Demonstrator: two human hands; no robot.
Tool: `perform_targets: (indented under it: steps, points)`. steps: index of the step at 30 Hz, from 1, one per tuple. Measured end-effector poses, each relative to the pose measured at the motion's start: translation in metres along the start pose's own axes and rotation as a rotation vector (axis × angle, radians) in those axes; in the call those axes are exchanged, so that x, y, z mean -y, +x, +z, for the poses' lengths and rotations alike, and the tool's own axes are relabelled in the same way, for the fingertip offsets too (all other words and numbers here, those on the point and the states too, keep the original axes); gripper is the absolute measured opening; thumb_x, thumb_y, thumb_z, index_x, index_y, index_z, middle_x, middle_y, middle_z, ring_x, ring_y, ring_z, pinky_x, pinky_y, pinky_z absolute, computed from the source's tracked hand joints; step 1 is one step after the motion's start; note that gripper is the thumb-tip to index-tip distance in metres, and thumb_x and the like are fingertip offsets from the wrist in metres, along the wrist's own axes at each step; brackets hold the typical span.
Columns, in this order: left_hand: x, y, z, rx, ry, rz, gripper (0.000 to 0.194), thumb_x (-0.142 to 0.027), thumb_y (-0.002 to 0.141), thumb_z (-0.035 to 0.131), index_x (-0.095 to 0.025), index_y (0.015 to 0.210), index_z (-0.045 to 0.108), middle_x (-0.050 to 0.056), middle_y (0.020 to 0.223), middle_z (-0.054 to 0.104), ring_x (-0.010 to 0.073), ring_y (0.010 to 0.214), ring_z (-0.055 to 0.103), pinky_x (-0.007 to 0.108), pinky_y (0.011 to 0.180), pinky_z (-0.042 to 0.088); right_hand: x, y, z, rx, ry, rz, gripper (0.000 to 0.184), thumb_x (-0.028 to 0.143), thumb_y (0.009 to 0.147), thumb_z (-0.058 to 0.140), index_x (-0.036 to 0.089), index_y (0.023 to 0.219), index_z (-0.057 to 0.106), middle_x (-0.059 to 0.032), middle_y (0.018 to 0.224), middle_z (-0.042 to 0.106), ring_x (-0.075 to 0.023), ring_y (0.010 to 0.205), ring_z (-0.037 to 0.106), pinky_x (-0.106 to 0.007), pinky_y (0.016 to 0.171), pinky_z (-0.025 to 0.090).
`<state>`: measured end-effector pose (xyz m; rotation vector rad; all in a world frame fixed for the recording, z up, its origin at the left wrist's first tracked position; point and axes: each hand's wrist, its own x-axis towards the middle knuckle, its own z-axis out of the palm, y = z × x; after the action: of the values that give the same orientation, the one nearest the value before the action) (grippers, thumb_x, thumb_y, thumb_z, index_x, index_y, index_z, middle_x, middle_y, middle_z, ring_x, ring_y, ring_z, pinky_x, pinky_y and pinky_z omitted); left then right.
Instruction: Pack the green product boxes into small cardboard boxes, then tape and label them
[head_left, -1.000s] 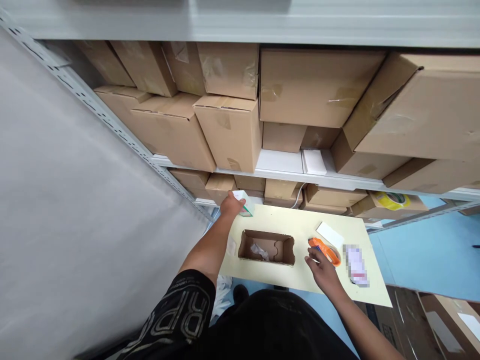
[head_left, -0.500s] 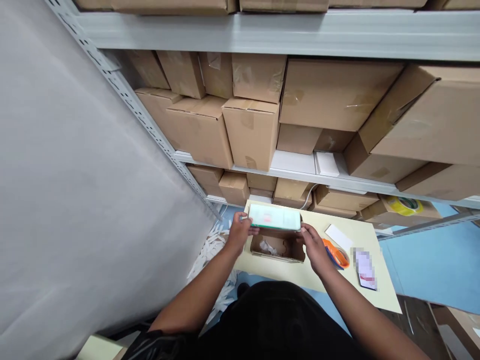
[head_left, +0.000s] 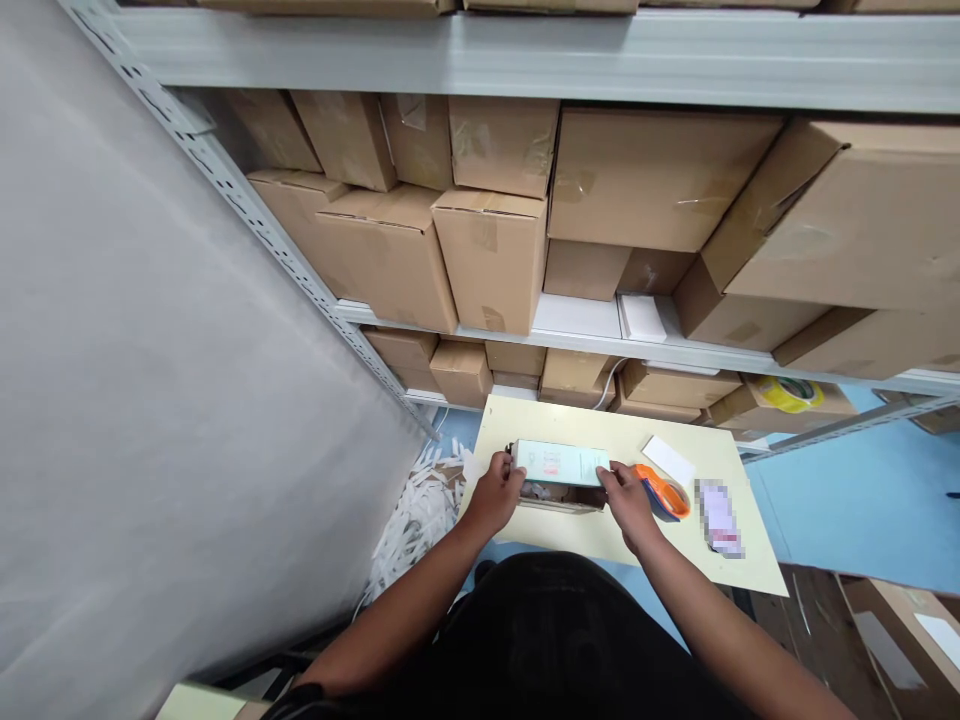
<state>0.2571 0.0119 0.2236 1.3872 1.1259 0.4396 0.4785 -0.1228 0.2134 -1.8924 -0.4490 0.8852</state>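
Observation:
Both hands hold a flat pale green box (head_left: 561, 462) by its ends, level, right over the small open cardboard box (head_left: 559, 497) on the pale yellow tabletop (head_left: 600, 425). My left hand (head_left: 496, 490) grips its left end and my right hand (head_left: 624, 498) grips its right end. The green box covers most of the cardboard box's opening. An orange tape dispenser (head_left: 661, 491) lies just right of my right hand.
A white card (head_left: 669, 460) and a blurred small item (head_left: 718, 517) lie on the table's right part. Metal shelving (head_left: 525, 60) packed with cardboard boxes stands behind. White paper strips (head_left: 416, 510) litter the blue floor at left. A yellow tape roll (head_left: 789, 393) sits on a box.
My left hand brought the green box from the table's far left corner, my right hand left the tape dispenser and joined it, and both lowered it onto the open cardboard box.

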Motion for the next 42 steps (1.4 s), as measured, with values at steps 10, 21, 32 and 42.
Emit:
perform_targets:
  steps: [10,21,32,42]
  points:
    - [-0.005,0.015,-0.014,0.056,0.635,0.079,0.020,-0.033,0.082,0.065,-0.022,0.065,0.063,0.009,0.075,0.070,0.0294,0.084,0.070,0.036,0.081,0.050,-0.009,0.014,-0.004,0.120,-0.525,-0.106,0.021,0.042,0.082,0.064,0.026,0.093,0.067,-0.0041,0.083,0.071,-0.0278,0.083,0.067,-0.035,0.074,0.043]
    - [0.012,0.035,-0.005,0.000,0.806,0.086,0.009,-0.021,0.075,0.073,-0.021,0.083,0.069,0.013,0.095,0.072,0.0311,0.098,0.069,0.036,0.088,0.049,-0.028,0.031,0.004,0.156,-0.627,-0.097,0.014,0.035,0.081,0.068,0.022,0.086,0.070,-0.0068,0.084,0.071,-0.0273,0.085,0.067,-0.034,0.076,0.046]
    - [0.086,0.025,-0.018,-0.156,0.456,0.008,0.034,-0.026,0.086,0.067,-0.015,0.118,0.065,0.014,0.128,0.063,0.0252,0.118,0.064,0.034,0.103,0.047,-0.059,0.034,-0.015,0.142,-0.404,0.112,0.054,0.050,0.076,0.072,0.022,0.122,0.070,-0.0129,0.126,0.069,-0.0302,0.116,0.066,-0.036,0.092,0.053]
    - [0.092,0.040,0.013,-0.197,-0.197,-0.449,0.080,-0.028,0.072,0.083,-0.022,0.144,0.048,0.017,0.138,0.060,0.0245,0.104,0.069,0.032,0.076,0.061,-0.079,0.072,-0.017,0.385,-0.116,0.357,0.034,0.040,0.068,0.080,0.020,0.089,0.063,-0.0075,0.096,0.072,-0.0230,0.091,0.070,-0.032,0.074,0.060]
